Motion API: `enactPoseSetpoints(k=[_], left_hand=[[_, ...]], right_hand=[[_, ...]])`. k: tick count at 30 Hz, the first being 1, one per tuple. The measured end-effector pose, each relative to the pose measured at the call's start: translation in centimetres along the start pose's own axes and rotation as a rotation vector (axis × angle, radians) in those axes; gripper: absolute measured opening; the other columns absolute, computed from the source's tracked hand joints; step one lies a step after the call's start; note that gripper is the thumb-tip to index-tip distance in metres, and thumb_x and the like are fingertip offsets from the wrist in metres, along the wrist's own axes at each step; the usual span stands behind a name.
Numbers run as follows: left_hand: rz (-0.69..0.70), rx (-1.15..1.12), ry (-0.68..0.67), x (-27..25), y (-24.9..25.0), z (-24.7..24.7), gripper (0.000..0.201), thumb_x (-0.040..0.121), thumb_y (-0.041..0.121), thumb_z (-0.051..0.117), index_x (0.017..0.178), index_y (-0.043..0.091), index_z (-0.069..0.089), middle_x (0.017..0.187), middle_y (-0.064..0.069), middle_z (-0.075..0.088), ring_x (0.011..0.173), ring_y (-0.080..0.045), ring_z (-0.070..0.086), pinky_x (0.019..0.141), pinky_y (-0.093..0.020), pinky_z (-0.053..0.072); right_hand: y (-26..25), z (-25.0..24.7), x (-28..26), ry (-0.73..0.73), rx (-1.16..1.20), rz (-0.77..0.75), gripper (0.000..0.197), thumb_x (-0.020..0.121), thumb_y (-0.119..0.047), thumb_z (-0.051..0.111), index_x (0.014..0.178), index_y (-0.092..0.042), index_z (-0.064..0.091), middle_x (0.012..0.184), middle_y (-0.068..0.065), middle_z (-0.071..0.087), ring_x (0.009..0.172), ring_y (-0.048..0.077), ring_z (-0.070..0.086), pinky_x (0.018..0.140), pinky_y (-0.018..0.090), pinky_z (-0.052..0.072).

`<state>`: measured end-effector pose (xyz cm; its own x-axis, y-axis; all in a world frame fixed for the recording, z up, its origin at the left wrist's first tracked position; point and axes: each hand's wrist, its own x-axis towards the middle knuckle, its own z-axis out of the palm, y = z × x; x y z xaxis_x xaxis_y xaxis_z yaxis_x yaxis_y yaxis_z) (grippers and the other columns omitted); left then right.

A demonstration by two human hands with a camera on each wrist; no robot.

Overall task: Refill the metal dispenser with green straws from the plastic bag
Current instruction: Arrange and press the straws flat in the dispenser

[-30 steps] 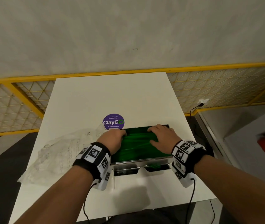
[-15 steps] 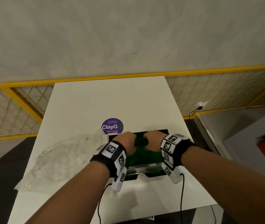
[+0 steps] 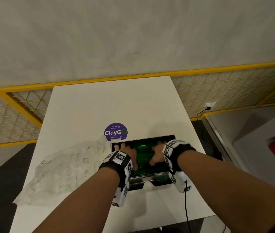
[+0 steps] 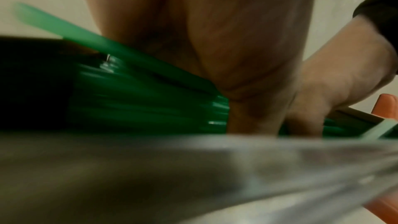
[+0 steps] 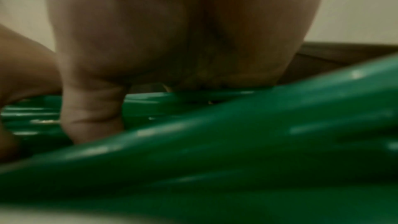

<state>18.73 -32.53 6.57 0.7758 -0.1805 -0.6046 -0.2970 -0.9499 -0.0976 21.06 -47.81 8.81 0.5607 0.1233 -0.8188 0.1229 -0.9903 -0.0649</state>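
As both hands (image 3: 143, 157) press, green straws (image 3: 144, 153) fill dispenser (image 3: 150, 176)

Green straws (image 3: 144, 154) lie flat, filling the open metal dispenser (image 3: 150, 176) on the counter; the crumpled clear plastic bag (image 3: 62, 169) lies just left, touching it.

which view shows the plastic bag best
The head view: the clear, crumpled plastic bag lies whole on the white table, left of the metal dispenser. Neither wrist view shows the bag clearly; they are filled by each hand and blurred green straws.
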Motion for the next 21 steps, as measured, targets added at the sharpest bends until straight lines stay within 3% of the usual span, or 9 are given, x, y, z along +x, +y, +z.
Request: enactPoseSetpoints(k=[4,7,10,13,15,21], left_hand=[[0.013,-0.136,-0.034,-0.1,-0.3,-0.7,0.067,0.072,0.037,0.072,0.128,0.013,0.043,0.125,-0.012,0.053,0.114,-0.032,0.054,0.094,-0.044,0.041],[0.037,-0.206,-0.055,-0.4,-0.7,-1.2,0.062,0.071,0.030,0.074,0.121,0.011,0.043,0.116,-0.011,0.061,0.103,-0.032,0.062,0.080,-0.039,0.047],[0.054,-0.221,-0.045,-0.6,-1.3,-1.6,0.062,0.070,0.028,0.075,0.121,0.013,0.042,0.115,-0.009,0.061,0.105,-0.031,0.060,0.089,-0.041,0.042],[0.071,-0.223,-0.039,-0.8,-1.7,-2.3,0.064,0.071,0.028,0.076,0.126,0.015,0.046,0.122,-0.006,0.058,0.113,-0.028,0.056,0.094,-0.040,0.042],[0.088,-0.234,-0.037,-0.8,-1.9,-2.7,0.062,0.073,0.027,0.076,0.128,0.015,0.048,0.125,-0.007,0.058,0.115,-0.027,0.056,0.093,-0.038,0.045],[0.124,-0.249,0.003,-1.1,-2.3,-3.0,0.057,0.076,0.024,0.075,0.127,0.012,0.050,0.127,-0.010,0.058,0.117,-0.027,0.056,0.095,-0.036,0.047]], right_hand=[[0.4,-0.1,0.2,0.016,0.095,-0.054,0.084,0.057,-0.055,0.069,0.130,-0.017,0.050,0.116,0.007,0.062,0.098,0.026,0.063,0.087,0.040,0.055],[0.6,0.0,0.1,0.054,0.129,-0.082,0.088,0.064,-0.045,0.073,0.140,-0.016,0.040,0.130,0.009,0.055,0.109,0.028,0.058,0.089,0.036,0.053],[0.6,0.0,-0.2,0.073,0.102,-0.089,0.079,0.075,-0.037,0.071,0.142,-0.011,0.038,0.135,0.011,0.052,0.116,0.029,0.055,0.087,0.032,0.051],[0.5,-0.4,-0.6,0.123,0.044,-0.125,0.066,0.077,-0.034,0.072,0.133,-0.007,0.048,0.123,0.012,0.059,0.107,0.028,0.060,0.077,0.031,0.051],[0.6,-0.8,-0.9,0.148,0.003,-0.147,0.065,0.077,-0.034,0.073,0.131,-0.008,0.049,0.122,0.012,0.059,0.107,0.029,0.059,0.082,0.033,0.051],[1.0,-1.2,-1.7,0.185,0.002,-0.205,0.074,0.081,-0.033,0.073,0.143,-0.015,0.037,0.142,0.009,0.047,0.125,0.028,0.049,0.097,0.034,0.042]])
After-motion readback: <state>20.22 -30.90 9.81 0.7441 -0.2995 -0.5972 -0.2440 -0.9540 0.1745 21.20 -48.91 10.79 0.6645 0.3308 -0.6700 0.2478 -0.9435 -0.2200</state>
